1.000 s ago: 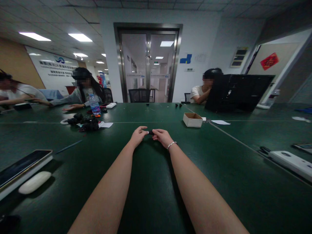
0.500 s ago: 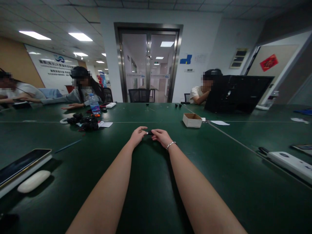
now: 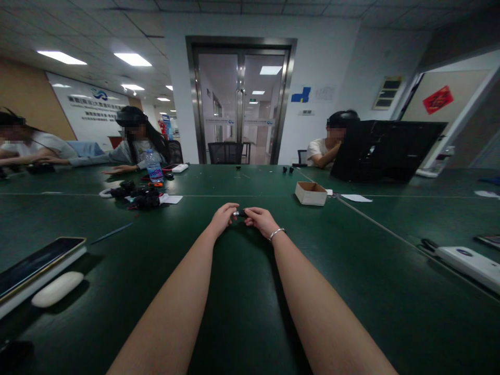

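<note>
Over the green table (image 3: 242,291), both of my hands meet at a small black piece with a silver end (image 3: 241,213). It is too small for me to tell its exact kind. My right hand (image 3: 261,221), with a silver bracelet at the wrist, pinches its black part between thumb and fingers. At the silver end, my left hand (image 3: 223,219) has its fingers curled and its thumb close against the piece. My fingers partly hide both ends.
An open cardboard box (image 3: 311,194) stands right of my hands. A pile of black items (image 3: 140,195) and a water bottle (image 3: 154,167) are at left. Nearer lie a phone (image 3: 39,263) and a white oval case (image 3: 58,289). A power strip (image 3: 474,268) lies right; other people sit across.
My left fingers have curled in around the silver end, which shows more now. My right hand keeps its pinch. The whole view has shifted slightly.
</note>
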A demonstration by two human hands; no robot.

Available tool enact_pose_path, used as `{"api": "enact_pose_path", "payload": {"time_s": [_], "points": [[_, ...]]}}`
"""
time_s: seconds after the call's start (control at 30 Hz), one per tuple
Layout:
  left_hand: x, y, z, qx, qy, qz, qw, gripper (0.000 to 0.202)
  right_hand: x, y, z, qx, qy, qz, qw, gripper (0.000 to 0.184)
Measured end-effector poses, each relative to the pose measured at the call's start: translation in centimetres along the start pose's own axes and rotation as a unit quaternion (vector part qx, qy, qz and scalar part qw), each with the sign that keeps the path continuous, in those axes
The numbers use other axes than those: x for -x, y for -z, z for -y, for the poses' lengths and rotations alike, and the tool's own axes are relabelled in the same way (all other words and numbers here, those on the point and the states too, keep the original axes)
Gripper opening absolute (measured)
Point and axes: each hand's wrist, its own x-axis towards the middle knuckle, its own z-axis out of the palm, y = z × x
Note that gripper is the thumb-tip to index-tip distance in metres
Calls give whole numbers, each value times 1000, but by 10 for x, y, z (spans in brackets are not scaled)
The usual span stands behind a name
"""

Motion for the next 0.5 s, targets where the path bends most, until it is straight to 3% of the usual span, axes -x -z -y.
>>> {"api": "enact_pose_path", "payload": {"time_s": [0.5], "points": [[0, 0, 0, -7, 11, 6, 1000, 35, 0, 0, 0, -4, 8, 14, 1000, 13]]}}
